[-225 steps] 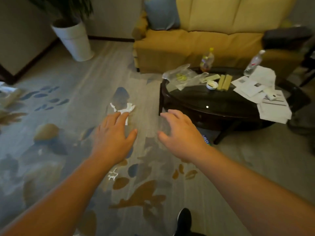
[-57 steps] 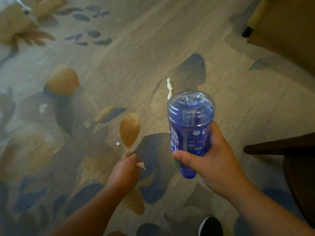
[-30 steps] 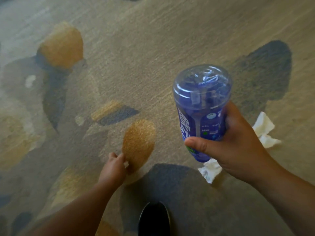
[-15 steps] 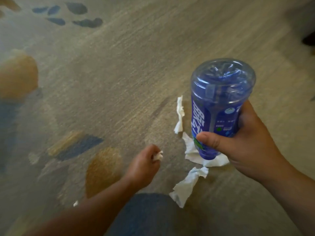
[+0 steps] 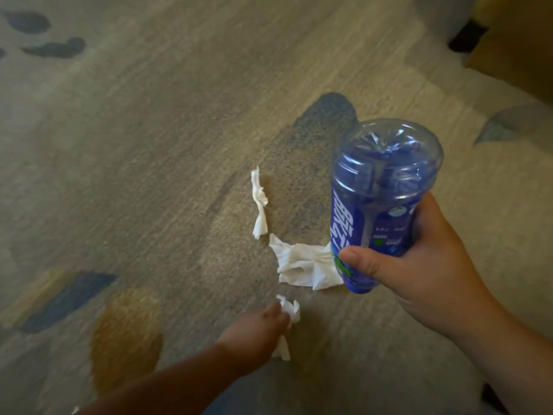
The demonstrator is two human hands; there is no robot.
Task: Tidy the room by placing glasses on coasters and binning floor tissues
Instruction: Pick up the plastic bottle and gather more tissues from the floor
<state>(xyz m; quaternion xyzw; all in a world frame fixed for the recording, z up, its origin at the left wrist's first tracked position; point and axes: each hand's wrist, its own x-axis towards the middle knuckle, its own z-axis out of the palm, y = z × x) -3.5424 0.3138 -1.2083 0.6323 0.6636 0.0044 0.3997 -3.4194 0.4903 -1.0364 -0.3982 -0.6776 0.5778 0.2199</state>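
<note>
My right hand [image 5: 419, 274] grips a blue plastic bottle [image 5: 380, 193], held bottom-up above the carpet. My left hand [image 5: 257, 336] is low over the floor, closed on a small crumpled white tissue [image 5: 288, 310]; another strip of tissue hangs under that hand. A larger crumpled tissue [image 5: 302, 265] lies flat on the carpet just ahead of my left hand, partly behind the bottle. A thin twisted tissue strip [image 5: 259, 205] lies a little farther away. No glasses, coasters or bin are in view.
The patterned carpet [image 5: 149, 145] has blue and ochre leaf shapes. The yellow sofa's corner [image 5: 514, 40] and its dark foot [image 5: 466, 37] stand at the top right. A dark object edge shows at the bottom right.
My left hand has reached forward and grabbed the nearest tissue piece from the carpet. The view has shifted slightly; the bottle stays in my right hand.
</note>
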